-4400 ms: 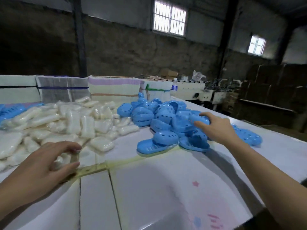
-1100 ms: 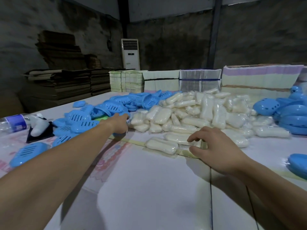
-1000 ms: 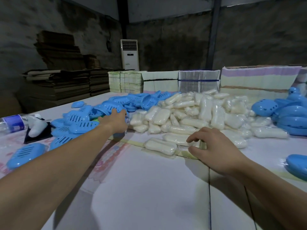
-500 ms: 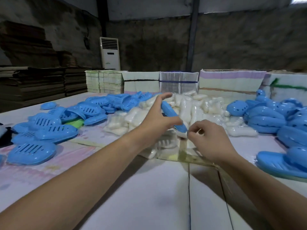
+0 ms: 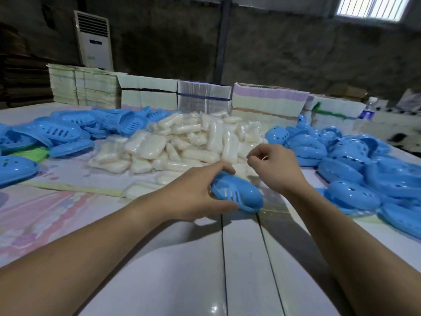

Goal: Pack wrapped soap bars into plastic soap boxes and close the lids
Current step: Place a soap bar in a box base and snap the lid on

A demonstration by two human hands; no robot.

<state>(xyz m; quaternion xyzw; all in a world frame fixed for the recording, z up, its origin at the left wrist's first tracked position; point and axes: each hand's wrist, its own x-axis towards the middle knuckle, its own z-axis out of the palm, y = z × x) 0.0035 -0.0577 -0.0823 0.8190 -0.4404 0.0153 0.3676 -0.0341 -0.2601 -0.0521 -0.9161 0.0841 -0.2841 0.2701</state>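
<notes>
1. no brand, label or writing can be read; the label on the water bottle (image 5: 367, 111) at 2 o'clock is too small to make out.
2. left hand (image 5: 193, 195): fingers and thumb curled round a blue soap box half (image 5: 237, 193), slotted face up, held just above the table (image 5: 159, 281) at centre.
3. right hand (image 5: 276, 171): fingers curled inward, just beside the box half at 1 o'clock; whether it pinches anything cannot be told.
4. wrapped soap bars (image 5: 182, 142): heaped at 12 o'clock, just beyond both hands.
5. slotted blue box parts (image 5: 59, 133): piled at 10 o'clock.
6. round-holed blue box parts (image 5: 355, 165): piled at 2 to 3 o'clock.
7. surface: white panels with dark seams; faded pink marks at 9 o'clock.
8. room: stacked sheets (image 5: 205, 96) along the far edge; white air conditioner (image 5: 93, 39) at 11 o'clock; rough dark wall; window (image 5: 373, 6) at 1 o'clock.
</notes>
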